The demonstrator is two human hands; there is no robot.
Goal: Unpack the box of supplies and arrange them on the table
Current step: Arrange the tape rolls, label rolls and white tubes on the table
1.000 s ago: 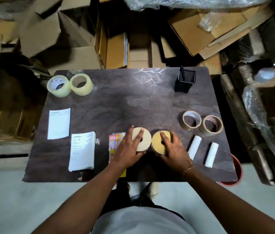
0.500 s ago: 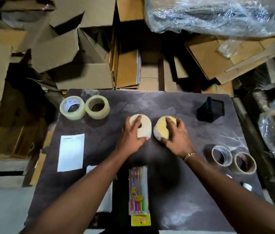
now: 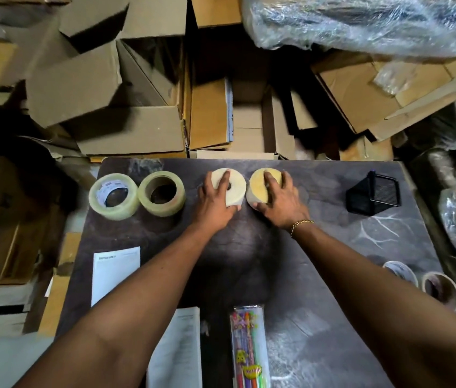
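Near the far edge of the dark table [image 3: 333,242], my left hand [image 3: 214,203] grips a cream tape roll [image 3: 235,189]. Beside it my right hand [image 3: 280,203] grips a yellow tape roll [image 3: 261,186]. Both rolls rest on the tabletop, almost touching. Left of them stand two clear tape rolls [image 3: 113,196] [image 3: 162,193]. A black mesh holder [image 3: 373,193] sits at the far right. Two brown tape rolls [image 3: 401,271] [image 3: 442,287] lie at the right edge. A pack of coloured pens [image 3: 249,345] and two white paper pads [image 3: 114,273] [image 3: 179,348] lie near me.
Open and flattened cardboard boxes [image 3: 126,130] are piled beyond the table's far edge and on the left. A plastic-wrapped bundle [image 3: 361,23] lies at the top right, with more wrapped goods on the right side.
Both hands have slid the cream and yellow rolls from the near edge to the far edge of the table. My view has shifted forward with them.
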